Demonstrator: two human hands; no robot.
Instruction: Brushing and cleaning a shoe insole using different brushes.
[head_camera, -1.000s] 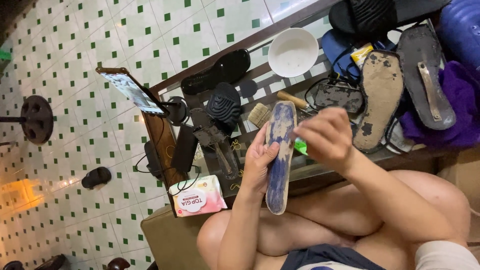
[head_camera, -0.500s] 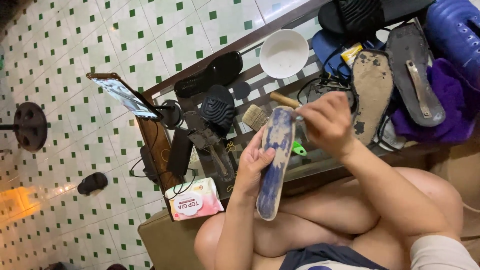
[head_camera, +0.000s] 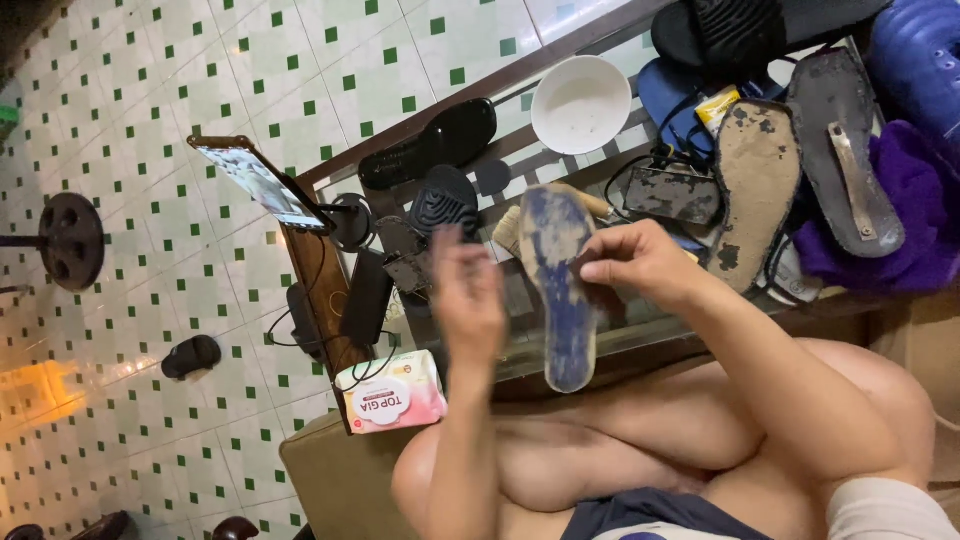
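Observation:
A worn shoe sole (head_camera: 560, 290) with a blue-stained face hangs upright over the low glass-topped table (head_camera: 640, 325). My right hand (head_camera: 640, 265) pinches it by its right edge near the top. Just left of the sole is my left hand (head_camera: 465, 300), blurred, with its fingers apart and nothing in it, not touching the sole. Both forearms rise from my bare knees at the bottom of the view.
On the table lie a white bowl (head_camera: 580, 100), a black sandal sole (head_camera: 430, 145), a brown worn sole (head_camera: 755, 180), a dark sole with a metal strip (head_camera: 840, 150) and a purple cloth (head_camera: 900, 220). A phone on a stand (head_camera: 260, 185) and a pink tissue pack (head_camera: 392, 392) sit at the table's left end.
My left hand has let go of the blue sole and pulled away to the left. My right hand, which was working at the sole's top, now holds the sole alone.

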